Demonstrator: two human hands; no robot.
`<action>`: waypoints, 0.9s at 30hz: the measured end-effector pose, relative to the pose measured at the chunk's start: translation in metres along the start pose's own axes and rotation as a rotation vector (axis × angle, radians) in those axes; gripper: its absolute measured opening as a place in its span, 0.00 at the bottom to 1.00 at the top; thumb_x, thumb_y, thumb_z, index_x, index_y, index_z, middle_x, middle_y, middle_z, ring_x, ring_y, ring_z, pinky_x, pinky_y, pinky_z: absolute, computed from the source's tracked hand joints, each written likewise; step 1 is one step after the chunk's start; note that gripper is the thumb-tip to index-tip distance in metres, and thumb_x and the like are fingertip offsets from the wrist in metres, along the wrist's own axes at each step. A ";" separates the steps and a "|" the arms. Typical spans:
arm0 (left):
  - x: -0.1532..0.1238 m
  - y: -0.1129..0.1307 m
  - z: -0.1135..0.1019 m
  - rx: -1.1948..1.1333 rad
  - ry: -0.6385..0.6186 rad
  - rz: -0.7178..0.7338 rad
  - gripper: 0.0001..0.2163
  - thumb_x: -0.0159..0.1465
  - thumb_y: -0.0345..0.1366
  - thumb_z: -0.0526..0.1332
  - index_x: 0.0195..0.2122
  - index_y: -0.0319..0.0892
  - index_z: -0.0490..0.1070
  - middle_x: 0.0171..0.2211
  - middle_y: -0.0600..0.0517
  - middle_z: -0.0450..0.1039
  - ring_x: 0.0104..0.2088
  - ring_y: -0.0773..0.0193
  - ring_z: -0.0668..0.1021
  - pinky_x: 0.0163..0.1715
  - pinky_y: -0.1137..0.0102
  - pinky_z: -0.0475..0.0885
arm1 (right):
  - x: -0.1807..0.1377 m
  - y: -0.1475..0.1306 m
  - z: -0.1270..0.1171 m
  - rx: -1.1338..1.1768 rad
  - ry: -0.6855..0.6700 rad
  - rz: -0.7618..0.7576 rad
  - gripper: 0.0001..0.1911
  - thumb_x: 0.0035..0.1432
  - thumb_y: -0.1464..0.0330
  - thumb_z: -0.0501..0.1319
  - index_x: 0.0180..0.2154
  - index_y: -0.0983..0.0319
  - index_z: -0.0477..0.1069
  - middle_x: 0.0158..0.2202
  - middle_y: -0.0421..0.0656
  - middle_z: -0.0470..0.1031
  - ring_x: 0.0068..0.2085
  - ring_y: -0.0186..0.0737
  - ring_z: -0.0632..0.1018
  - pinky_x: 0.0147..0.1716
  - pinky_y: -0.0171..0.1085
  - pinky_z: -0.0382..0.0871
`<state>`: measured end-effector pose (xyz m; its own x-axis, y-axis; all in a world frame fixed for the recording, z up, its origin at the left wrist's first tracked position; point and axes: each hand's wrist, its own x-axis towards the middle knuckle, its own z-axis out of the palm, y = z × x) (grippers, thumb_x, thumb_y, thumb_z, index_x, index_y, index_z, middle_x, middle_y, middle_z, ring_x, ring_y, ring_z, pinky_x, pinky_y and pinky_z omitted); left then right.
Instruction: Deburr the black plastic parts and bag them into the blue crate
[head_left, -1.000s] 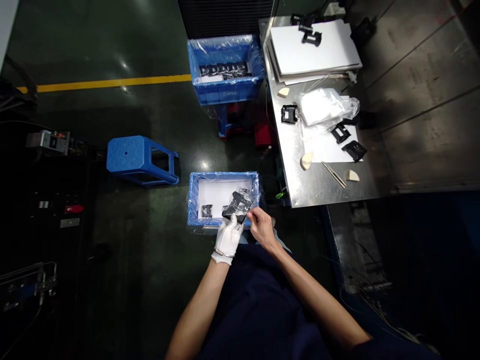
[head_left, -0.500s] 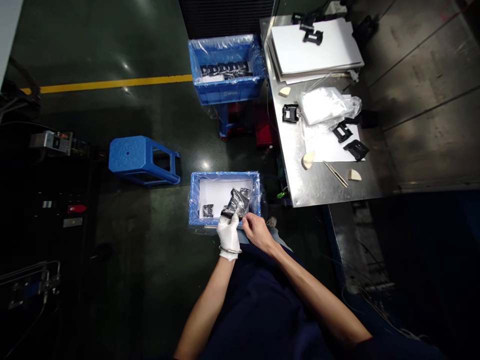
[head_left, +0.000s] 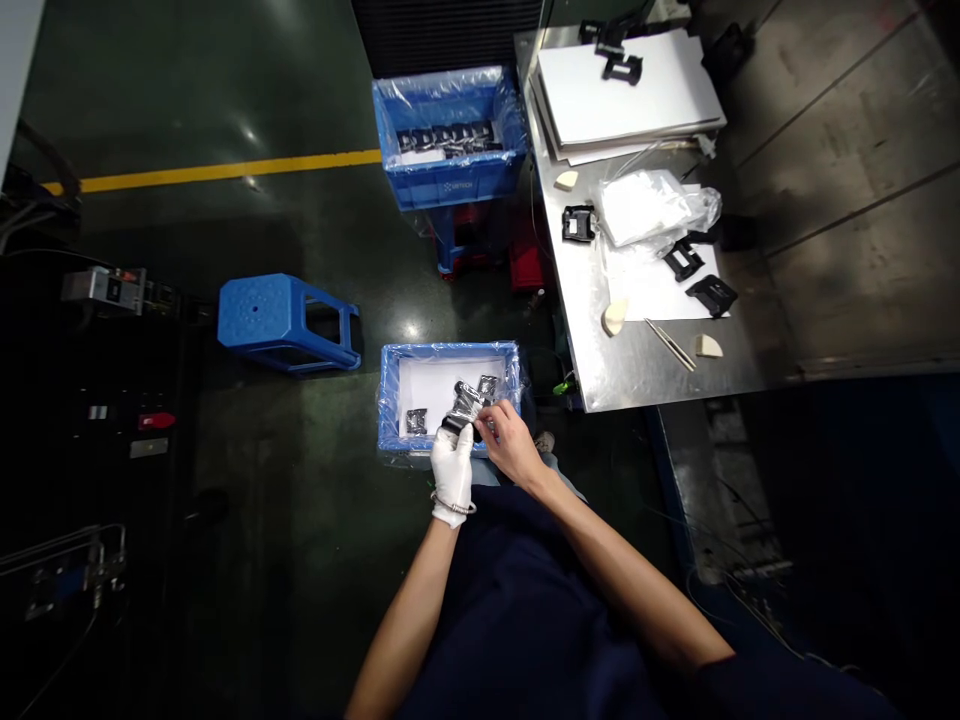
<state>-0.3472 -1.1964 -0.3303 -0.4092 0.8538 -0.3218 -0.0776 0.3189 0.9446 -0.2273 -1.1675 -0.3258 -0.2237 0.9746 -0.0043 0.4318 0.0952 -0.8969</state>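
Note:
My left hand, in a white glove, grips the lower end of a black part in a clear plastic bag. My right hand, bare, has its fingertips on the bag's right side. The bagged part sits just above the white sheet lining the near blue crate. A smaller bagged black part lies on that sheet, left of my hands. The plastic hides much of the held part's shape.
A stainless table at right holds black parts, white sheets, a white bag and tweezers. A far blue crate holds rows of black parts. A blue plastic stool stands left of the near crate.
The bagged part has come lower and closer to my body. My right hand has moved from beside the bag onto its right side, and my hands are closer together.

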 end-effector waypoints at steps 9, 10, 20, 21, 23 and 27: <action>0.000 -0.002 -0.001 0.172 0.086 -0.010 0.10 0.60 0.37 0.65 0.42 0.38 0.74 0.43 0.43 0.80 0.45 0.56 0.81 0.52 0.61 0.73 | 0.002 0.000 0.001 0.198 -0.018 0.060 0.06 0.64 0.71 0.50 0.33 0.59 0.60 0.30 0.40 0.68 0.31 0.38 0.70 0.33 0.36 0.63; 0.001 -0.001 -0.002 0.184 0.075 -0.009 0.10 0.60 0.36 0.65 0.42 0.38 0.75 0.43 0.43 0.80 0.45 0.56 0.81 0.51 0.62 0.74 | 0.002 0.000 0.001 0.206 -0.026 0.066 0.04 0.64 0.71 0.50 0.35 0.59 0.61 0.30 0.40 0.68 0.31 0.37 0.69 0.32 0.36 0.63; -0.003 0.019 -0.015 0.379 0.010 0.064 0.06 0.64 0.38 0.62 0.38 0.42 0.74 0.37 0.48 0.78 0.40 0.57 0.79 0.47 0.63 0.71 | 0.010 -0.009 -0.006 0.070 -0.081 -0.104 0.11 0.66 0.68 0.55 0.49 0.61 0.66 0.43 0.47 0.66 0.35 0.38 0.70 0.39 0.40 0.69; -0.005 0.021 -0.015 0.394 0.012 0.068 0.06 0.64 0.38 0.62 0.37 0.42 0.73 0.36 0.48 0.78 0.39 0.57 0.78 0.46 0.64 0.71 | 0.011 -0.011 -0.006 0.067 -0.060 -0.107 0.11 0.67 0.67 0.54 0.49 0.61 0.66 0.45 0.48 0.66 0.36 0.39 0.71 0.40 0.40 0.69; -0.009 0.024 -0.015 0.414 0.014 0.073 0.05 0.65 0.38 0.62 0.36 0.42 0.72 0.34 0.50 0.77 0.37 0.59 0.78 0.44 0.66 0.71 | 0.014 -0.013 -0.006 0.094 -0.057 -0.112 0.08 0.69 0.67 0.53 0.46 0.61 0.68 0.42 0.47 0.67 0.37 0.40 0.72 0.40 0.40 0.69; -0.015 0.027 -0.014 0.450 0.015 0.066 0.05 0.64 0.38 0.64 0.33 0.43 0.72 0.30 0.52 0.76 0.32 0.61 0.76 0.39 0.68 0.69 | 0.020 -0.015 -0.008 0.165 -0.100 -0.104 0.08 0.68 0.68 0.52 0.36 0.60 0.67 0.34 0.43 0.67 0.36 0.40 0.71 0.38 0.38 0.67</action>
<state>-0.3556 -1.2063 -0.2988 -0.4133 0.8734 -0.2577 0.3503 0.4137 0.8403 -0.2314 -1.1482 -0.3090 -0.3491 0.9354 0.0558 0.2547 0.1520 -0.9550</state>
